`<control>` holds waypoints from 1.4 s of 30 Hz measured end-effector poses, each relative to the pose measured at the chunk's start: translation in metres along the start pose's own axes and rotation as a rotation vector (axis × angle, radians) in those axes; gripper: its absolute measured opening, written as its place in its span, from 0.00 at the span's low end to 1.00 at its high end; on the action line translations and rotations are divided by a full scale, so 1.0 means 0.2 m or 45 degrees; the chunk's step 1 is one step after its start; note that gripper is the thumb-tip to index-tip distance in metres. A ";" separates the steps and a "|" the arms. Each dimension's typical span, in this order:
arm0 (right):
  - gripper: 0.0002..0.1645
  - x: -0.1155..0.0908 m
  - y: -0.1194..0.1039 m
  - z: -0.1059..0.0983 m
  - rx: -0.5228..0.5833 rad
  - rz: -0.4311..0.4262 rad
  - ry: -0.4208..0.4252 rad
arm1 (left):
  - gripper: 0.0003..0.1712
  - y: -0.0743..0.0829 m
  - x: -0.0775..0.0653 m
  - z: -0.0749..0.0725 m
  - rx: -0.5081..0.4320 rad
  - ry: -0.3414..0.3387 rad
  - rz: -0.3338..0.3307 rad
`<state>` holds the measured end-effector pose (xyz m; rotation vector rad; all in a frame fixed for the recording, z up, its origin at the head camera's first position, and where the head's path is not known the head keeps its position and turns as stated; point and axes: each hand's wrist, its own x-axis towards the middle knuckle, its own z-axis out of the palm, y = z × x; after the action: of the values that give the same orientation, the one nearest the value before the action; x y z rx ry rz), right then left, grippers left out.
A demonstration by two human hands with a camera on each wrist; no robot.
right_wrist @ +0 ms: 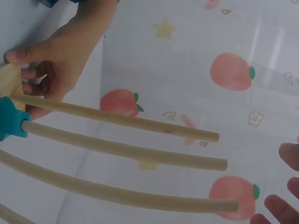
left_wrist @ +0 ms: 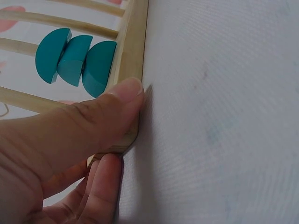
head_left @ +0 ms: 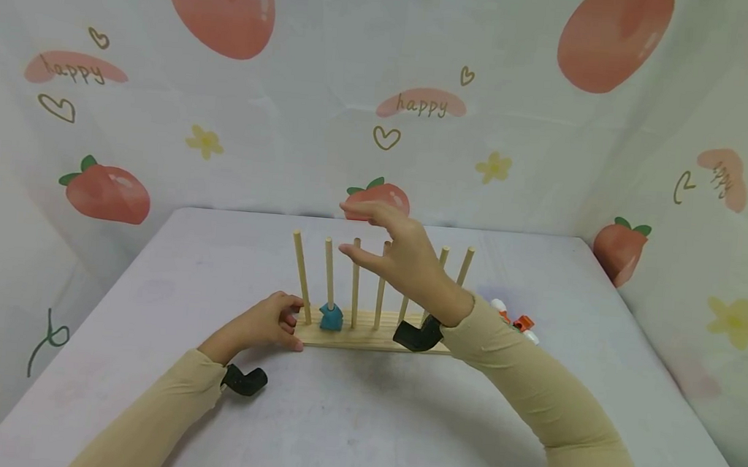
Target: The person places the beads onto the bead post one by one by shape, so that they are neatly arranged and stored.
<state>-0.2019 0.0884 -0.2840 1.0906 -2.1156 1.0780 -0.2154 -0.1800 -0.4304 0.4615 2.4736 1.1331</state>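
A wooden rack (head_left: pixel 365 341) with a row of upright pegs (head_left: pixel 355 283) stands on the table. My left hand (head_left: pixel 267 320) grips the left end of its base, thumb on the front edge and fingers curled at the end, as the left wrist view also shows. Teal pieces with rounded sides (left_wrist: pixel 74 60) sit low on the second peg from the left, stacked against the base. Above the pegs, my right hand (head_left: pixel 405 254) is raised with thumb and fingers spread apart, holding nothing. Only its fingertips (right_wrist: pixel 280 207) show in the right wrist view.
Some small orange and white pieces (head_left: pixel 524 323) lie on the table beyond the rack's right end, partly hidden by the right sleeve (head_left: pixel 515 369). A printed cloth backdrop (head_left: pixel 301 147) rises behind the white table (head_left: pixel 346 422).
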 end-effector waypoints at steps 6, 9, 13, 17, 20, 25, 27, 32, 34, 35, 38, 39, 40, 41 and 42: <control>0.29 -0.04 -0.02 -0.08 0.008 -0.023 0.066 | 0.48 0.00 0.00 0.01 -0.005 -0.008 0.002; 0.30 -0.06 -0.03 -0.12 0.013 -0.037 0.093 | 0.48 0.00 0.00 0.00 0.000 -0.012 0.006; 0.31 -0.10 -0.05 -0.18 0.024 -0.033 0.133 | 0.48 -0.01 0.00 0.00 0.001 -0.012 0.008; 0.32 -0.15 -0.06 -0.24 0.035 -0.009 0.168 | 0.48 -0.01 0.00 0.00 -0.011 -0.010 0.013; 0.33 -0.19 -0.06 -0.28 0.033 0.006 0.191 | 0.48 -0.01 -0.01 0.00 -0.026 -0.011 0.048; 0.34 -0.26 -0.06 -0.35 0.044 0.035 0.241 | 0.48 0.00 -0.02 0.00 -0.032 -0.012 0.095; 0.35 -0.29 -0.05 -0.38 0.059 0.044 0.265 | 0.47 0.01 -0.02 0.00 -0.028 -0.010 0.082; 0.36 -0.36 -0.04 -0.42 0.067 0.069 0.326 | 0.47 0.00 0.00 0.01 -0.016 -0.001 0.029; 0.36 -0.38 -0.03 -0.44 0.074 0.090 0.349 | 0.47 0.00 0.00 0.01 -0.011 -0.002 0.018; 0.35 -0.40 -0.03 -0.45 0.078 0.102 0.360 | 0.47 0.00 0.00 0.01 -0.014 -0.001 0.009; 0.34 -0.44 0.00 -0.46 0.072 0.158 0.385 | 0.48 0.00 0.00 0.00 -0.013 -0.007 0.005; 0.34 -0.45 0.01 -0.47 0.059 0.178 0.389 | 0.48 0.00 0.00 0.00 -0.018 -0.006 0.001; 0.34 -0.47 0.02 -0.47 0.044 0.197 0.393 | 0.48 0.00 0.00 0.00 -0.020 -0.005 0.000; 0.34 -0.48 0.03 -0.47 0.026 0.216 0.391 | 0.48 0.00 0.00 0.00 -0.017 -0.005 0.002; 0.33 -0.50 0.04 -0.47 0.015 0.238 0.387 | 0.48 -0.01 0.00 0.00 -0.014 -0.007 0.005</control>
<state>-0.1465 0.2117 -0.3085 0.6912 -1.9947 1.2562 -0.2157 -0.1804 -0.4314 0.4659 2.4616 1.1454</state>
